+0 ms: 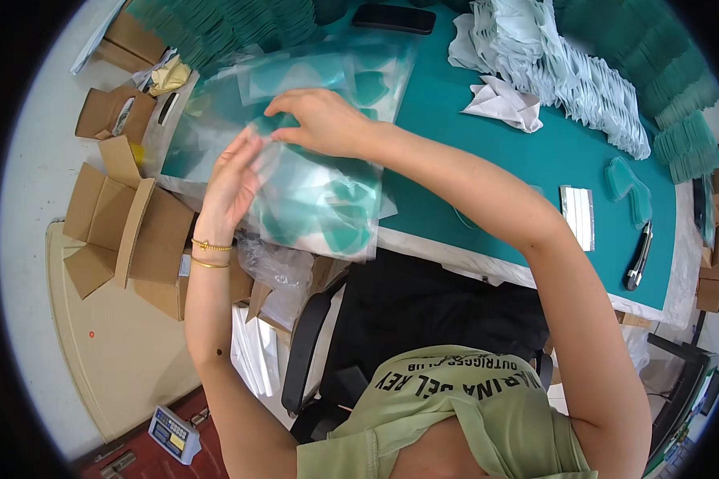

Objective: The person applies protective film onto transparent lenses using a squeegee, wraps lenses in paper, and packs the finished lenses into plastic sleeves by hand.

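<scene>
A clear plastic bag point(315, 195) lies over the pile of transparent sleeves on the green mat, hanging past the table's front edge. My left hand point(236, 172), with two gold bracelets at its wrist, has its fingers pressed together on the bag's blurred upper left corner. Just to the right, my right hand point(319, 120) arches over the same bag. A gap shows between its curled fingers and its thumb, whose tip is close to the left fingertips. Green curved shapes point(343, 227) show through the film.
A dark phone point(393, 18) lies at the back of the green mat point(455, 172). Pale folded pieces point(563, 72) are stacked at right, near a cutter knife point(638, 255). Open cardboard boxes point(108, 211) stand at left. A black chair point(447, 299) is against the table.
</scene>
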The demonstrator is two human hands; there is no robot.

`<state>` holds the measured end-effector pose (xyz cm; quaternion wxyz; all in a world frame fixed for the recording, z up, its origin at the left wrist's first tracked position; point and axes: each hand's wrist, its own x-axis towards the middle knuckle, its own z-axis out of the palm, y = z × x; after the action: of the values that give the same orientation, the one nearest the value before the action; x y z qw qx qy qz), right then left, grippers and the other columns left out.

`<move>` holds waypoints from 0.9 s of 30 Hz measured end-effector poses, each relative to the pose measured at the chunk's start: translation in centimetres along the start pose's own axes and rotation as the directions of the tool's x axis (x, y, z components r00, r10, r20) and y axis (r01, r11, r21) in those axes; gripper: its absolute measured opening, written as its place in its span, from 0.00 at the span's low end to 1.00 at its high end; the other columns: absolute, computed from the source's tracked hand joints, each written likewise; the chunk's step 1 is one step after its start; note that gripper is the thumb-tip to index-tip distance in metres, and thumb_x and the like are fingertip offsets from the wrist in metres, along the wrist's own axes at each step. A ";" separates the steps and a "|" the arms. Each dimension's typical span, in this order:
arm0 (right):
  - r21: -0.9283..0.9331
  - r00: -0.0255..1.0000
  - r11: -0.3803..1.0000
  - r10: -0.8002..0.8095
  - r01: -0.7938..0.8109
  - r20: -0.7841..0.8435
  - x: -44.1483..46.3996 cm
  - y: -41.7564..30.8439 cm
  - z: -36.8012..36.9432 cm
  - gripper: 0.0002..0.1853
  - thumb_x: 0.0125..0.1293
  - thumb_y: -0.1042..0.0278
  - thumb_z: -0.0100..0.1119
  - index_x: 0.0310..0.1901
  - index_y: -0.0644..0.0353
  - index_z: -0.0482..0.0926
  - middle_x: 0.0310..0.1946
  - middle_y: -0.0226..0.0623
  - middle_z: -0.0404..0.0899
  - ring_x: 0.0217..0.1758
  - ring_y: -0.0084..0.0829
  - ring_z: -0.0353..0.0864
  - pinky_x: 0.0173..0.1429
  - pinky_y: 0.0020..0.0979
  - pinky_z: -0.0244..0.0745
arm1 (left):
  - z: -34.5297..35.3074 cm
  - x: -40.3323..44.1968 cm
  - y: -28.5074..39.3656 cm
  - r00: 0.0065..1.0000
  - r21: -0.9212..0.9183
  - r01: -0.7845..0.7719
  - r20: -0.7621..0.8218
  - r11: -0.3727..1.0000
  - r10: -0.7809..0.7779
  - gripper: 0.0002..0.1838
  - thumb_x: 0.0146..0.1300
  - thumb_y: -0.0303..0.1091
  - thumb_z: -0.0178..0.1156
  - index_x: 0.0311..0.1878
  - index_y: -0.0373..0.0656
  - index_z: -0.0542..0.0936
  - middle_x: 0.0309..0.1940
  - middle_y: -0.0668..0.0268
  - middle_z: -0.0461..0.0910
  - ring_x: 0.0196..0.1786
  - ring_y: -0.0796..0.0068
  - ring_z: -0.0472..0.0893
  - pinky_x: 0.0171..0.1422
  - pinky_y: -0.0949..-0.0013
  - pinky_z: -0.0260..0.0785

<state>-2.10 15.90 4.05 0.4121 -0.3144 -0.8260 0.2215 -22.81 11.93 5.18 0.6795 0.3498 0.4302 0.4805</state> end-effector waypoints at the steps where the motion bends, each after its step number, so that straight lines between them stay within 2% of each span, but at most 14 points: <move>1: -0.002 1.000 1.000 -0.006 0.006 -0.003 0.0 0.8 0.4 0.18 0.62 0.62 0.60 0.49 0.65 0.78 0.49 0.47 0.80 0.52 0.47 0.79 0.56 0.40 0.74 | -0.1 -0.3 0.2 0.999 0.143 0.046 -0.026 0.989 -0.043 0.20 0.66 0.25 0.57 0.61 0.33 0.68 0.45 0.63 0.78 0.50 0.74 0.78 0.54 0.71 0.76; 2: -0.002 1.000 1.000 -0.006 0.006 -0.004 -0.1 1.2 0.7 0.18 0.62 0.62 0.60 0.49 0.65 0.78 0.49 0.47 0.80 0.52 0.47 0.79 0.56 0.40 0.74 | -0.4 -0.7 0.2 0.993 0.320 0.089 -0.097 0.943 -0.061 0.27 0.65 0.23 0.57 0.65 0.30 0.62 0.44 0.61 0.77 0.48 0.73 0.79 0.54 0.72 0.76; 4: 0.100 0.989 0.984 0.145 -0.149 0.041 -0.4 1.9 1.2 0.22 0.68 0.58 0.54 0.54 0.68 0.75 0.50 0.51 0.79 0.54 0.47 0.78 0.58 0.40 0.73 | -1.0 -1.5 0.4 0.988 0.336 0.139 -0.105 0.931 -0.110 0.28 0.65 0.23 0.57 0.66 0.29 0.61 0.44 0.60 0.77 0.47 0.73 0.80 0.54 0.72 0.77; 7: 0.148 0.973 0.962 0.224 -0.231 0.062 -1.0 2.4 1.1 0.23 0.71 0.56 0.49 0.58 0.68 0.70 0.51 0.53 0.78 0.56 0.46 0.77 0.59 0.39 0.72 | -0.5 -3.7 0.2 0.974 0.333 0.207 -0.153 0.920 -0.164 0.29 0.63 0.23 0.59 0.65 0.26 0.61 0.43 0.59 0.78 0.44 0.71 0.81 0.52 0.72 0.78; 11: 0.209 0.974 0.953 0.228 -0.220 -0.012 -1.1 2.3 1.6 0.23 0.70 0.58 0.49 0.55 0.71 0.70 0.48 0.56 0.78 0.53 0.51 0.77 0.57 0.43 0.71 | 0.3 -5.9 0.0 0.966 0.290 0.203 -0.213 0.935 -0.144 0.25 0.63 0.23 0.58 0.62 0.26 0.65 0.43 0.58 0.79 0.45 0.73 0.81 0.52 0.74 0.77; 13: 0.216 0.962 0.937 0.267 -0.274 0.060 -1.0 2.1 1.4 0.23 0.73 0.56 0.46 0.59 0.68 0.68 0.53 0.53 0.76 0.57 0.44 0.77 0.60 0.38 0.72 | 0.9 -6.0 0.2 0.972 0.237 0.159 -0.208 0.958 -0.110 0.24 0.64 0.27 0.59 0.61 0.28 0.67 0.43 0.61 0.81 0.41 0.80 0.80 0.46 0.80 0.74; 14: 0.216 0.962 0.938 0.264 -0.272 0.063 -0.9 2.0 1.4 0.23 0.73 0.56 0.46 0.59 0.68 0.68 0.53 0.53 0.76 0.57 0.44 0.77 0.60 0.38 0.72 | 0.8 -5.7 0.4 0.972 0.235 0.157 -0.210 0.959 -0.107 0.24 0.64 0.27 0.59 0.61 0.28 0.67 0.43 0.61 0.81 0.41 0.80 0.80 0.46 0.80 0.74; 16: 0.212 0.956 0.933 0.278 -0.292 0.092 -0.9 1.7 1.2 0.24 0.73 0.56 0.46 0.59 0.69 0.68 0.52 0.53 0.76 0.58 0.43 0.77 0.60 0.38 0.71 | 0.5 -4.0 1.0 0.962 0.345 0.234 -0.216 0.909 -0.166 0.22 0.65 0.32 0.59 0.59 0.31 0.71 0.40 0.66 0.82 0.34 0.87 0.75 0.35 0.85 0.66; 17: 0.208 0.956 0.933 0.279 -0.292 0.092 -1.0 1.6 1.3 0.24 0.73 0.56 0.46 0.59 0.69 0.68 0.52 0.53 0.76 0.58 0.43 0.77 0.60 0.38 0.71 | 0.7 -3.5 1.3 0.962 0.434 0.253 -0.205 0.865 -0.178 0.21 0.65 0.36 0.60 0.57 0.34 0.75 0.39 0.70 0.83 0.29 0.90 0.69 0.30 0.85 0.57; 20: 0.227 0.964 0.937 0.258 -0.265 0.061 -1.0 1.6 1.3 0.23 0.70 0.56 0.51 0.58 0.66 0.70 0.52 0.51 0.77 0.56 0.44 0.77 0.58 0.38 0.72 | -0.1 -1.1 0.9 0.972 0.511 0.237 -0.133 0.826 -0.196 0.17 0.65 0.35 0.60 0.54 0.36 0.78 0.37 0.72 0.82 0.29 0.91 0.68 0.31 0.85 0.57; 22: 0.117 0.997 0.993 0.019 -0.027 0.073 -1.0 1.8 1.1 0.21 0.65 0.58 0.58 0.53 0.63 0.75 0.51 0.47 0.78 0.53 0.45 0.77 0.55 0.38 0.73 | -0.6 0.0 0.5 0.981 0.504 0.193 -0.098 0.842 -0.166 0.15 0.65 0.34 0.60 0.52 0.38 0.79 0.35 0.75 0.81 0.29 0.91 0.68 0.32 0.85 0.57; 23: 0.115 0.997 0.993 0.022 -0.030 0.072 -0.9 1.8 1.1 0.21 0.65 0.58 0.58 0.53 0.63 0.75 0.51 0.47 0.78 0.53 0.45 0.77 0.55 0.38 0.73 | -0.4 0.2 0.4 0.989 0.492 0.150 -0.067 0.858 -0.134 0.13 0.65 0.33 0.60 0.51 0.39 0.81 0.34 0.77 0.80 0.29 0.92 0.67 0.33 0.85 0.56; 25: 0.056 0.995 0.998 0.009 -0.015 0.096 -0.6 1.8 1.1 0.17 0.58 0.58 0.62 0.44 0.60 0.81 0.45 0.44 0.80 0.49 0.44 0.79 0.52 0.39 0.74 | 0.1 0.4 0.3 0.996 0.527 0.084 -0.033 0.846 -0.079 0.12 0.66 0.31 0.60 0.50 0.39 0.81 0.33 0.78 0.78 0.30 0.92 0.66 0.34 0.85 0.56; 27: 0.047 0.993 0.998 0.033 -0.039 0.117 -0.1 1.4 0.8 0.15 0.58 0.58 0.63 0.41 0.59 0.83 0.43 0.43 0.81 0.47 0.42 0.80 0.50 0.39 0.74 | 0.4 0.4 0.6 1.000 0.559 0.019 -0.001 0.829 -0.023 0.10 0.66 0.30 0.60 0.48 0.40 0.82 0.32 0.80 0.77 0.30 0.93 0.66 0.34 0.86 0.56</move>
<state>-2.21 16.71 2.67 0.3667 -0.3055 -0.8371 0.2672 -22.58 12.46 5.80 0.5541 0.5296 0.5537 0.3254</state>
